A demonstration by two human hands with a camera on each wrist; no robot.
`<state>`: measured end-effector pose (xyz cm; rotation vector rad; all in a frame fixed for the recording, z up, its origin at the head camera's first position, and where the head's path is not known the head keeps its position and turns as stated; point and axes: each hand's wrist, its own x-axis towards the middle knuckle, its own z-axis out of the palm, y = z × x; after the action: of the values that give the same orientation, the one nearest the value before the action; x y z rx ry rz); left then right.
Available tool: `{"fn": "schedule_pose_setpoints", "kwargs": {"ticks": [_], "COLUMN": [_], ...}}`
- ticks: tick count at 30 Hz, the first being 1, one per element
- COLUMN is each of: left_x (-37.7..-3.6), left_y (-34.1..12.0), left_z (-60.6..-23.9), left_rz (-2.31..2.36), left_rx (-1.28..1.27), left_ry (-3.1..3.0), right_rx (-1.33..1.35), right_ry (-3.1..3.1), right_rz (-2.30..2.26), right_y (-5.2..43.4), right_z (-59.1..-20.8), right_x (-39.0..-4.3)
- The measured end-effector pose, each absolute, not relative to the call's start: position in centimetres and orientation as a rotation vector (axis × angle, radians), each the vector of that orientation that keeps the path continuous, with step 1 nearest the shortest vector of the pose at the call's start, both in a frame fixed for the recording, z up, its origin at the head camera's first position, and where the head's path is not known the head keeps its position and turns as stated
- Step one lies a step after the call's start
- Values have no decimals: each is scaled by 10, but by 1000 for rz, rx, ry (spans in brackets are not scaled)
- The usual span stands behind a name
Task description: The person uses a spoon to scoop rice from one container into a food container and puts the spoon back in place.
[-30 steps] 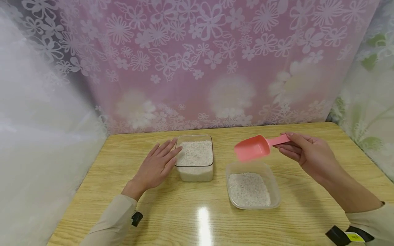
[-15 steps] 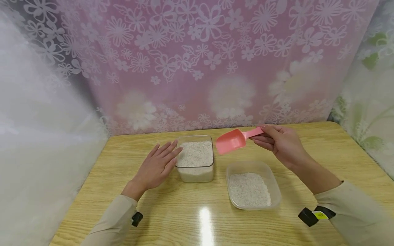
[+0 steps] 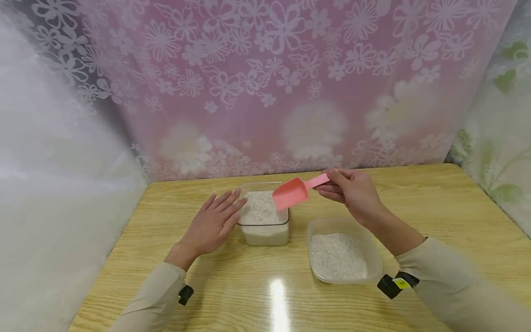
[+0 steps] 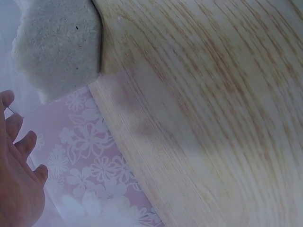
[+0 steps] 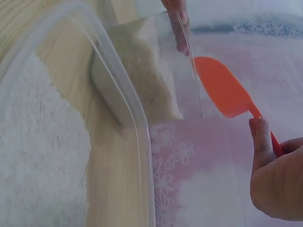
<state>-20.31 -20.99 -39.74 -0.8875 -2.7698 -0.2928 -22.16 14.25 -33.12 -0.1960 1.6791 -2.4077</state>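
Two clear containers of rice sit on the tabletop (image 3: 415,203). The right hand (image 3: 352,193) pinches the handle of a pink scoop (image 3: 290,193), whose bowl hangs over the far container (image 3: 263,230). The left hand (image 3: 213,223) lies flat with fingers straight against that container's left wall. The shallower tub (image 3: 342,251) sits to the container's right.

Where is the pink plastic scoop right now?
In the head view the pink plastic scoop is held by its handle in the right hand, hovering over the right rim of the clear square container of rice, which the left hand touches.
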Motion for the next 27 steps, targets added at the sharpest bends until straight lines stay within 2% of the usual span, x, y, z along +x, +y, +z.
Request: {"fn": "schedule_pose_setpoints", "kwargs": {"ticks": [17, 27], "left_x": [-204, -203], "left_y": [-209, -209], "left_z": [-395, -397], "left_rz": [-285, -299], "left_rx": [-895, -899], "left_ry": [-2739, -2750], "right_rx": [-242, -128], "right_ry": [2065, 2043], "right_rz": [-2212, -2163], "right_y": [92, 75], "right_z": [-347, -359], "right_x": [-220, -216]}}
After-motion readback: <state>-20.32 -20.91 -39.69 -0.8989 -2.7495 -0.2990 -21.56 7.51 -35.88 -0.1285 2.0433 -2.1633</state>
